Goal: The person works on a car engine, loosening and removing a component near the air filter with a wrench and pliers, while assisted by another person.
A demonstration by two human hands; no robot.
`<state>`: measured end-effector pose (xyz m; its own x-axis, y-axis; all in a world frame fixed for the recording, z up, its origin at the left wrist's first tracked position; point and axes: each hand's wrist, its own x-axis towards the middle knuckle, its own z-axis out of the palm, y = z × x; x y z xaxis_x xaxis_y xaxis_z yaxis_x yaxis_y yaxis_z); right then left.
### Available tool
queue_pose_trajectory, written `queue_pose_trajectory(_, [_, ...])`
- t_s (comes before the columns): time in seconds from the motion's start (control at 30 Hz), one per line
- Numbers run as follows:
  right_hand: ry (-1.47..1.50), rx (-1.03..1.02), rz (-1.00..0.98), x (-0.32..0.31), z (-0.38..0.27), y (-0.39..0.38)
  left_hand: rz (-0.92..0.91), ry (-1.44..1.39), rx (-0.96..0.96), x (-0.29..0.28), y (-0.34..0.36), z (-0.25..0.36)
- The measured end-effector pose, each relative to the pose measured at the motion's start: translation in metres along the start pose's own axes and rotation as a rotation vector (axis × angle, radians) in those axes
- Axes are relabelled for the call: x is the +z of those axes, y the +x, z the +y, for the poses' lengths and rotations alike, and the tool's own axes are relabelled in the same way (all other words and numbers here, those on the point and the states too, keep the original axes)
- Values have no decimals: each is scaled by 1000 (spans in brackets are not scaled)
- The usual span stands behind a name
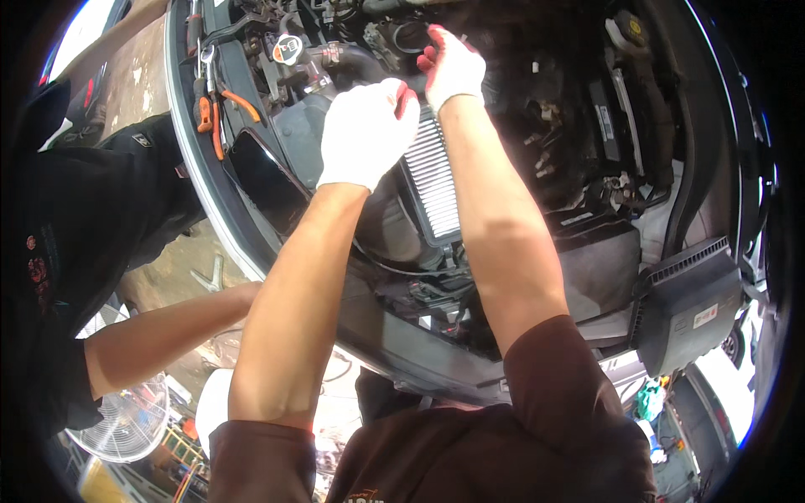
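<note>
Both my hands wear white gloves with red fingertips and reach into a car engine bay. My left hand [366,134] is closed at the middle, over the left end of a pleated air filter [429,189]; whatever its curled fingers hold is hidden. My right hand [451,71] is farther back, fingers curled beside a dark round hose opening [411,38]; I cannot make out what they grip. A ribbed hose [348,60] and a cap with an orange rim [288,50] lie just behind my left hand.
Pliers [239,103], other tools and a dark phone [262,180] lie along the left edge of the bay. A black housing cover [688,318] rests at the right. A co-worker's arm [151,344] and dark clothing are at the left, near a fan [117,427].
</note>
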<state>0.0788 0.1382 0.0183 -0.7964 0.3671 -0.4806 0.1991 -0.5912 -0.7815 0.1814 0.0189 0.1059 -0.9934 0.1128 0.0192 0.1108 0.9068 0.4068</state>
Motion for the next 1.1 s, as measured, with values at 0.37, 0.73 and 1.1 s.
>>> queue_pose_trajectory(0.37, [-912,-657,-41,-20,-9,19,201,-127,42,4,1,16])
queue_pose_trajectory(0.73, [-980,-518,-314,-18,-57,8,-96,-2147,-789,114,112,15])
queue_pose_trajectory(1.1, [-340,507,-253,-53,-75,-23,-190,-1905,-966,99,118,15])
